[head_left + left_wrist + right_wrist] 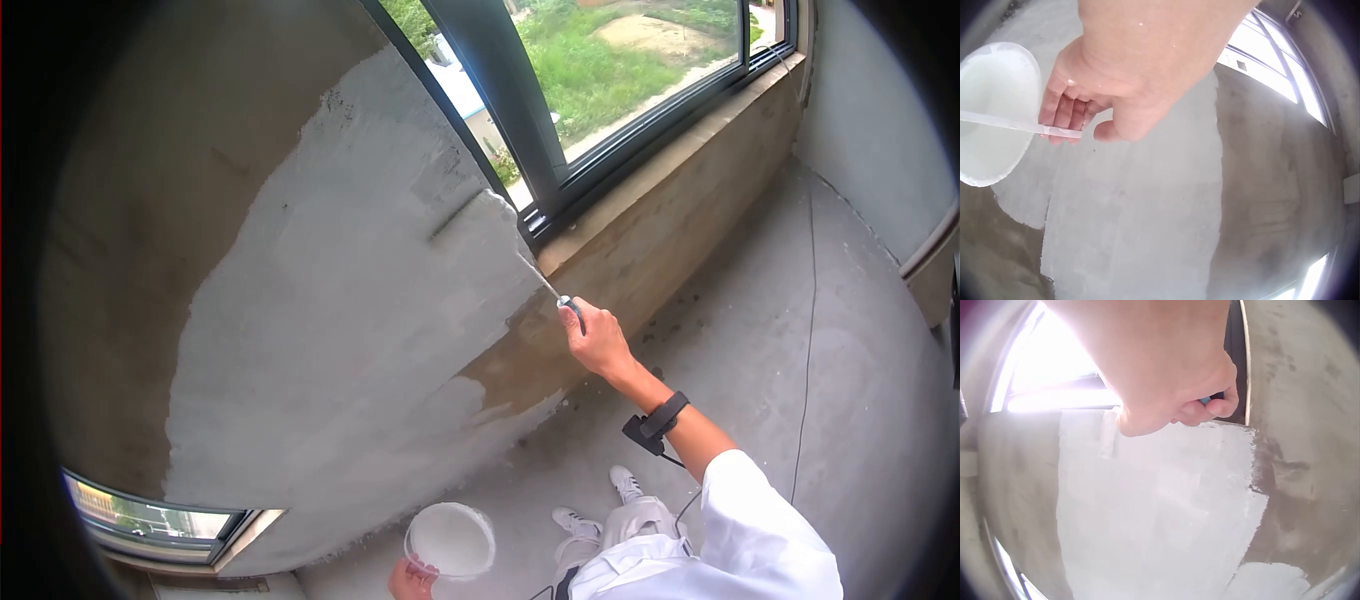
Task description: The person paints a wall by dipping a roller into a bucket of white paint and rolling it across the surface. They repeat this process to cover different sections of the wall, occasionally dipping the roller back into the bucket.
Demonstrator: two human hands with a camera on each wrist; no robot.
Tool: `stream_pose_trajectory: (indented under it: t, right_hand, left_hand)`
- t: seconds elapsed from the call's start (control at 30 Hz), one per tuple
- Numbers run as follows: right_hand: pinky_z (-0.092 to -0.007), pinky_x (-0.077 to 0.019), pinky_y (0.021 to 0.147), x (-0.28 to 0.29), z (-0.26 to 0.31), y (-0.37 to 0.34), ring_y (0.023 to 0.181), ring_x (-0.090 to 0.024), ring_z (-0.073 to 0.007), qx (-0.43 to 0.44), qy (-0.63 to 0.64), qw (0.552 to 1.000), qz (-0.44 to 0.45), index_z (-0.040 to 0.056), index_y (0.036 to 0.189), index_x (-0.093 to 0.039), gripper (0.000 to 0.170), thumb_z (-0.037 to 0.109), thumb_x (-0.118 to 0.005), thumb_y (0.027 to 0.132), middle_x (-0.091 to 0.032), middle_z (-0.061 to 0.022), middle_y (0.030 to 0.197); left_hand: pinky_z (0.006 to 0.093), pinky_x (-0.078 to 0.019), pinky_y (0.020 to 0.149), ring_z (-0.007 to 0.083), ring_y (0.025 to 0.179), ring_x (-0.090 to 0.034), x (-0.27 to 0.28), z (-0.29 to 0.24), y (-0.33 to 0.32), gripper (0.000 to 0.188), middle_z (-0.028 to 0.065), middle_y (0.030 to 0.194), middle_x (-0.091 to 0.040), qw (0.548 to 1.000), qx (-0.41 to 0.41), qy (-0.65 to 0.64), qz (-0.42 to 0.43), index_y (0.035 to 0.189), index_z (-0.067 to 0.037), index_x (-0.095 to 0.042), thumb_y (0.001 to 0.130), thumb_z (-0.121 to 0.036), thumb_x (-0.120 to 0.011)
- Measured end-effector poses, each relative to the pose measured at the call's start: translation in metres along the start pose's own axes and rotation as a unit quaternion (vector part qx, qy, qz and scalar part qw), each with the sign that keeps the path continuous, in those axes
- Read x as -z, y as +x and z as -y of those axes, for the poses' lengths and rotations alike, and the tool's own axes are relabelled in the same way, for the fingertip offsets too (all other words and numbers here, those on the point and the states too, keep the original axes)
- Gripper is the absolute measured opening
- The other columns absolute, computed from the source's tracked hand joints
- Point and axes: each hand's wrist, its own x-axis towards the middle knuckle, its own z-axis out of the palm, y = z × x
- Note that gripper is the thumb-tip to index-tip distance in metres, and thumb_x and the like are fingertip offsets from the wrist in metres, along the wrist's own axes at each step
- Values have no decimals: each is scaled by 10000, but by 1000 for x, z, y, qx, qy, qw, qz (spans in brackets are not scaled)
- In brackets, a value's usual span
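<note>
My right hand (600,340) grips the blue-and-dark handle (1216,397) of a paint roller. Its thin frame (540,278) runs up beside the window corner to the roller sleeve (1109,434), which lies against the wall's pale coated area (340,290). Low down, my left hand (412,580) holds a white bucket (491,545) with whitish contents. In the left wrist view, the fingers of that hand curl round the bucket's white strip handle (997,122), which crosses the opening.
Brown uncoated wall (110,300) borders the coating. A dark-framed window (520,110) with a sill (660,165) adjoins it; another window (150,520) is at lower left. A cable (812,270) runs along the grey floor (740,330), near the person's shoes (625,484).
</note>
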Motion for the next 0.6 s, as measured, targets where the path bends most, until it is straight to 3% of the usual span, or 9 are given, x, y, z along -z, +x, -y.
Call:
stream_pose_trajectory:
  t: [0.13, 0.27, 0.43, 0.5, 0.6]
  right_hand:
    - [-517, -459, 646, -20, -68, -37, 734, -593, -472, -77, -48, 995, 28, 38, 843, -553, 423, 421, -452, 989, -609, -223, 697]
    - [-521, -467, 679, -31, -110, -71, 778, -598, -476, -167, -73, 981, 66, 47, 839, -566, 452, 456, -438, 984, -620, -234, 745]
    - [-490, -432, 611, -30, -116, -64, 675, -579, -441, -137, -70, 987, 48, 29, 811, -559, 453, 438, -469, 981, -587, -213, 670]
    - [-476, -412, 583, -21, -104, -52, 624, -552, -427, -111, -54, 991, 42, 23, 799, -545, 445, 423, -478, 984, -560, -205, 634]
    - [-449, -390, 552, -13, -70, -28, 557, -496, -398, -23, -27, 999, 21, 20, 792, -521, 422, 391, -490, 991, -514, -183, 592]
  left_hand:
    - [303, -521, 625, 185, 719, -624, -10, -7, -15, 249, 89, 883, -637, 998, 18, -48, -24, 978, 42, -662, 941, -184, -562]
    - [346, -514, 637, 208, 686, -598, 0, 7, -4, 262, 63, 821, -580, 1000, 12, 8, -22, 940, -31, -587, 919, -291, -557]
    - [352, -525, 622, 220, 709, -598, -2, 5, -2, 266, 73, 799, -561, 998, 36, 5, -49, 872, -12, -593, 857, -277, -601]
    - [336, -524, 636, 210, 711, -599, -1, 3, -4, 263, 75, 819, -571, 998, 44, 1, -54, 923, -6, -593, 892, -266, -573]
    - [324, -522, 643, 205, 725, -596, -5, 2, -14, 269, 78, 832, -574, 997, 37, 3, -62, 959, 9, -592, 903, -253, -558]
